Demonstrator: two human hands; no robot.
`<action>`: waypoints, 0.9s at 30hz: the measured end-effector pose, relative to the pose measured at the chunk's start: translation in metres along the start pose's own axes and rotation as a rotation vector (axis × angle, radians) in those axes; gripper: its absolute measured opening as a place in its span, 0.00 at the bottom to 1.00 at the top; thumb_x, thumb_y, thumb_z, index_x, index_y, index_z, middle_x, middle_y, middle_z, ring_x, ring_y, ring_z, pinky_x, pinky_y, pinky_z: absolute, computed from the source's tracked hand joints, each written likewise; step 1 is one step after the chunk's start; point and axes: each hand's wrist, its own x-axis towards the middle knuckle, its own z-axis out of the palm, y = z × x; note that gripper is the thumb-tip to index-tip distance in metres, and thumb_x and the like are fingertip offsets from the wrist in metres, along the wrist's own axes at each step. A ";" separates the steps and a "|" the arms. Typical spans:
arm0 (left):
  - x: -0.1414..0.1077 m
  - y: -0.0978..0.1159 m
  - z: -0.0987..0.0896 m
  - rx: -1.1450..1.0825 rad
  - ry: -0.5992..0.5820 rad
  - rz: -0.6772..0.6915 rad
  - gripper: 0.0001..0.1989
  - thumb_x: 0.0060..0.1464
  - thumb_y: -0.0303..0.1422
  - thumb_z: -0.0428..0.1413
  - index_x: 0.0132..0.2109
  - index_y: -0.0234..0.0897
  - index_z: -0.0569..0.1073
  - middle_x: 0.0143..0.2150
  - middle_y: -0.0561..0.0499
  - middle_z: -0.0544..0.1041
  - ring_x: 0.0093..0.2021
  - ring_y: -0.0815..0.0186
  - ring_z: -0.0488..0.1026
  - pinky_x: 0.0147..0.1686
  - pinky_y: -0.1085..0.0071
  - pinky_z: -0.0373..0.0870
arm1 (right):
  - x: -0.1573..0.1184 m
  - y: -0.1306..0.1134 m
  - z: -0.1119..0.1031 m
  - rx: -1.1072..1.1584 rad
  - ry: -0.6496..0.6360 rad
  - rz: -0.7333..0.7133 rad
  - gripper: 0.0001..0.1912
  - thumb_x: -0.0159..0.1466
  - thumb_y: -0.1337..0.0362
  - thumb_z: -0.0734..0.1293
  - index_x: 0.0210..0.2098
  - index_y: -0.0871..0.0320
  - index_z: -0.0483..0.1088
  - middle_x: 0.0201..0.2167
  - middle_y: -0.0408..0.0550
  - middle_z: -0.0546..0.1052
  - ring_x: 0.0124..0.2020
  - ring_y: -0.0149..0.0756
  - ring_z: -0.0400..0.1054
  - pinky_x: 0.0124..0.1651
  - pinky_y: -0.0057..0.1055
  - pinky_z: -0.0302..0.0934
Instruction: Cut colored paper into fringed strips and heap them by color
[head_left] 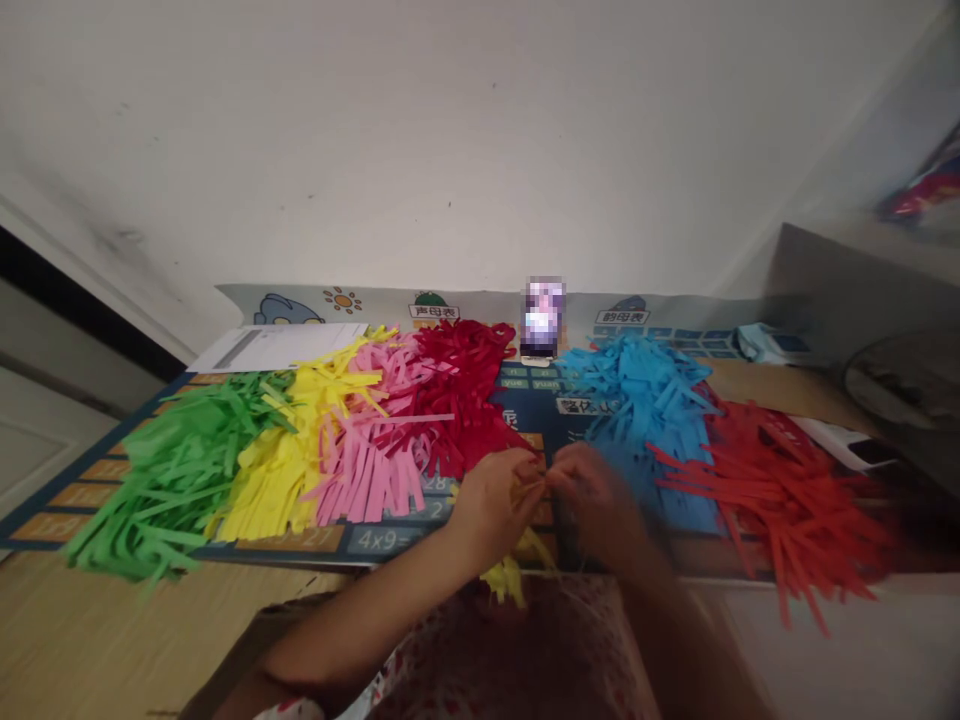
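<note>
My left hand [495, 505] is closed around a yellow paper tassel [506, 578], whose cut strips hang below the fingers at the table's front edge. Close beside it, my right hand [596, 500] is smeared by motion, its fingertips pinched at the twisted yellow end between the hands. Left of my hands lie fringed paper tassels in heaps: green [180, 455], yellow [281, 470], pink [379, 450] and dark red [469, 390]. To the right are blue tassels [645, 400] and bright red tassels [795, 500].
A lit phone [542, 315] stands upright against the wall [450, 150]. The table carries a printed learning chart [300, 540]. A white sheet [277, 343] lies at the back left; a crumpled light-blue item [765, 343] sits at the back right. Some red strips overhang the front edge.
</note>
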 end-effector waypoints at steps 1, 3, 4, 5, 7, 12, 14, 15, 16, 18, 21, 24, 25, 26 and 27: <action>-0.002 0.000 0.000 -0.051 -0.017 -0.031 0.12 0.53 0.32 0.59 0.45 0.39 0.71 0.36 0.49 0.78 0.38 0.63 0.76 0.41 0.67 0.70 | 0.005 0.003 -0.014 0.113 0.000 0.045 0.14 0.63 0.55 0.63 0.24 0.56 0.67 0.30 0.45 0.72 0.30 0.33 0.64 0.33 0.29 0.59; -0.007 -0.001 -0.002 -0.162 -0.071 -0.102 0.13 0.53 0.32 0.59 0.46 0.39 0.70 0.34 0.51 0.78 0.34 0.66 0.75 0.37 0.71 0.70 | 0.019 0.011 -0.053 0.353 0.052 0.204 0.15 0.61 0.53 0.65 0.24 0.56 0.66 0.26 0.42 0.70 0.21 0.27 0.56 0.24 0.26 0.54; -0.009 -0.002 -0.003 -0.201 -0.105 -0.129 0.11 0.53 0.32 0.59 0.45 0.38 0.71 0.33 0.52 0.77 0.33 0.67 0.75 0.35 0.72 0.69 | 0.028 0.016 -0.075 0.453 0.086 0.292 0.15 0.61 0.52 0.66 0.26 0.56 0.67 0.23 0.40 0.68 0.17 0.25 0.51 0.20 0.25 0.49; -0.012 -0.003 -0.004 -0.226 -0.137 -0.148 0.09 0.53 0.32 0.59 0.43 0.38 0.72 0.33 0.52 0.77 0.32 0.68 0.74 0.33 0.73 0.69 | 0.037 0.020 -0.097 0.541 0.162 0.349 0.16 0.58 0.51 0.69 0.25 0.57 0.66 0.20 0.38 0.66 0.16 0.23 0.48 0.18 0.25 0.45; -0.014 -0.005 -0.004 -0.249 -0.177 -0.173 0.07 0.53 0.33 0.59 0.40 0.38 0.74 0.33 0.51 0.77 0.31 0.68 0.74 0.32 0.74 0.68 | 0.051 0.027 -0.129 0.600 0.344 0.389 0.15 0.55 0.56 0.73 0.23 0.57 0.64 0.18 0.36 0.63 0.17 0.21 0.52 0.19 0.24 0.45; -0.013 -0.005 0.011 -0.284 -0.171 -0.264 0.08 0.52 0.32 0.60 0.40 0.38 0.72 0.32 0.53 0.76 0.32 0.68 0.74 0.33 0.74 0.68 | 0.030 0.023 -0.095 0.147 -0.092 0.302 0.13 0.60 0.54 0.68 0.35 0.58 0.74 0.24 0.43 0.73 0.23 0.29 0.65 0.25 0.27 0.56; -0.011 -0.007 0.015 -0.274 -0.136 -0.275 0.07 0.51 0.31 0.60 0.39 0.38 0.71 0.32 0.53 0.76 0.31 0.69 0.73 0.33 0.74 0.67 | 0.009 0.023 -0.062 -0.069 -0.252 0.196 0.15 0.60 0.53 0.68 0.41 0.56 0.75 0.30 0.44 0.75 0.29 0.33 0.68 0.31 0.29 0.60; -0.010 -0.008 0.016 -0.271 -0.121 -0.272 0.07 0.51 0.32 0.60 0.38 0.38 0.71 0.31 0.54 0.75 0.30 0.69 0.73 0.32 0.74 0.67 | -0.001 0.025 -0.050 -0.155 -0.271 0.158 0.15 0.61 0.53 0.67 0.41 0.56 0.75 0.31 0.44 0.75 0.31 0.34 0.68 0.33 0.29 0.61; -0.010 -0.010 0.015 -0.267 -0.114 -0.264 0.06 0.51 0.32 0.60 0.37 0.38 0.72 0.30 0.54 0.75 0.30 0.69 0.72 0.31 0.75 0.66 | -0.011 0.029 -0.040 -0.226 -0.263 0.126 0.14 0.62 0.53 0.67 0.40 0.56 0.74 0.31 0.44 0.75 0.32 0.34 0.68 0.35 0.30 0.60; -0.010 -0.015 0.010 -0.259 -0.124 -0.236 0.04 0.51 0.33 0.60 0.34 0.37 0.74 0.29 0.53 0.75 0.28 0.69 0.72 0.29 0.75 0.65 | -0.031 0.040 -0.031 -0.322 -0.234 0.091 0.12 0.65 0.55 0.64 0.35 0.56 0.74 0.31 0.45 0.75 0.33 0.35 0.68 0.36 0.30 0.59; -0.013 -0.021 -0.002 -0.245 -0.146 -0.207 0.03 0.51 0.32 0.60 0.32 0.38 0.76 0.30 0.51 0.77 0.31 0.67 0.73 0.32 0.74 0.66 | -0.067 0.057 -0.031 -0.356 -0.112 0.075 0.15 0.67 0.55 0.62 0.30 0.56 0.72 0.29 0.46 0.74 0.32 0.35 0.67 0.35 0.29 0.58; -0.015 -0.026 -0.012 -0.346 -0.106 -0.326 0.06 0.52 0.35 0.60 0.32 0.37 0.75 0.30 0.51 0.77 0.32 0.67 0.73 0.34 0.73 0.67 | -0.112 0.072 -0.028 -0.327 -0.073 0.154 0.19 0.68 0.54 0.60 0.24 0.57 0.69 0.23 0.44 0.71 0.26 0.32 0.65 0.30 0.27 0.56; -0.015 -0.027 -0.015 -0.433 -0.097 -0.405 0.08 0.52 0.37 0.60 0.33 0.37 0.74 0.29 0.51 0.77 0.30 0.67 0.73 0.33 0.73 0.67 | -0.125 0.078 -0.023 -0.341 -0.158 0.201 0.20 0.68 0.54 0.60 0.24 0.57 0.69 0.22 0.44 0.71 0.25 0.31 0.65 0.30 0.27 0.56; -0.014 -0.028 -0.017 -0.539 -0.097 -0.489 0.10 0.52 0.39 0.61 0.34 0.37 0.72 0.27 0.52 0.76 0.28 0.68 0.73 0.31 0.73 0.67 | -0.136 0.085 -0.017 -0.375 -0.274 0.255 0.20 0.68 0.55 0.60 0.24 0.57 0.70 0.23 0.44 0.72 0.26 0.31 0.66 0.31 0.26 0.57; -0.014 -0.029 -0.019 -0.644 -0.103 -0.563 0.12 0.51 0.41 0.61 0.35 0.37 0.71 0.27 0.53 0.76 0.27 0.69 0.72 0.29 0.74 0.67 | -0.144 0.092 -0.010 -0.423 -0.388 0.310 0.19 0.68 0.56 0.60 0.25 0.57 0.71 0.25 0.44 0.73 0.28 0.31 0.67 0.33 0.26 0.58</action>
